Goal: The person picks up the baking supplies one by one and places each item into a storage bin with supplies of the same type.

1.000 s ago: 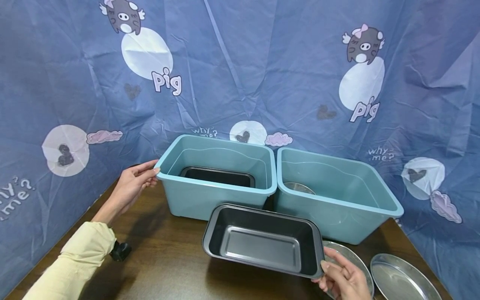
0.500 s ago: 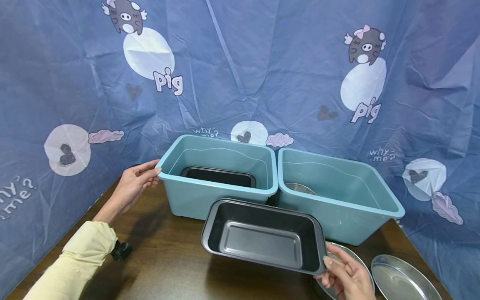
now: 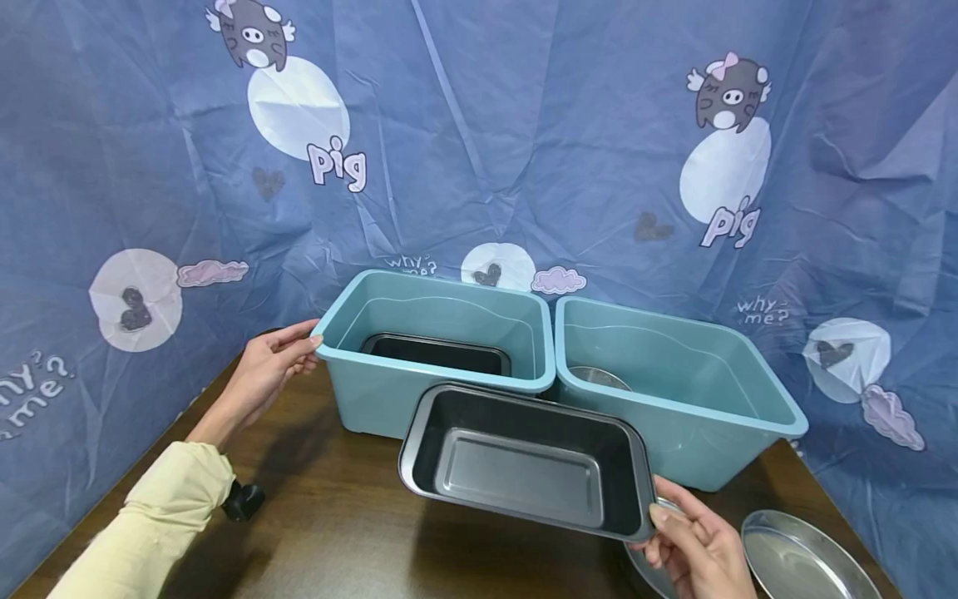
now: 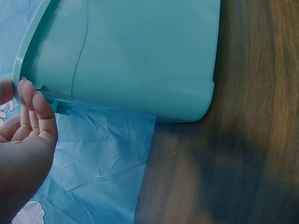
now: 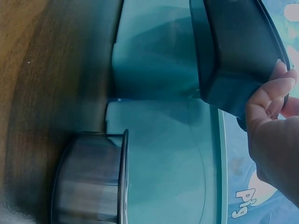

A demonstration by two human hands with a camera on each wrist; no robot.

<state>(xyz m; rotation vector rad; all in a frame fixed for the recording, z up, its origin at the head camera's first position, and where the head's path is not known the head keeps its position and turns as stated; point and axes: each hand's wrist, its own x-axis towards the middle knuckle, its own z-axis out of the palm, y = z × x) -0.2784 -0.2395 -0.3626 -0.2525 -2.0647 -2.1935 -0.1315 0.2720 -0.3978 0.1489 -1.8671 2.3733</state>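
Head view: R hand [image 3: 696, 541] grips the dark loaf pan [image 3: 524, 474] at its short R end, thumb on the rim, fingertips underneath. Pan is clear of the table [image 3: 337, 516], open side tilted toward me, in front of the L bin [image 3: 374, 408] and part of the R bin [image 3: 644, 449]; contact w/ either bin: can't tell. L hand [image 3: 273, 362] pinches the L bin's rim at the near L corner; L wrist view confirms fingers bent beneath the rim.

Contents: L bin, a dark pan [image 3: 441, 353]; R bin, a shiny round piece [image 3: 599, 378], partly hidden. Round tin [image 3: 808, 557] lies on the table to the R; a 2nd one is mostly behind my R hand.

Handling (est.): loaf pan prob. thin metal, light, stiff; smooth finish, may slip. Not fragile, but coating could scratch. One-end hold puts the wt. off-center, so far end may dip or twist. Rec. grip: mid short-end rim, thumb over, fingers under; both short ends for max. control.
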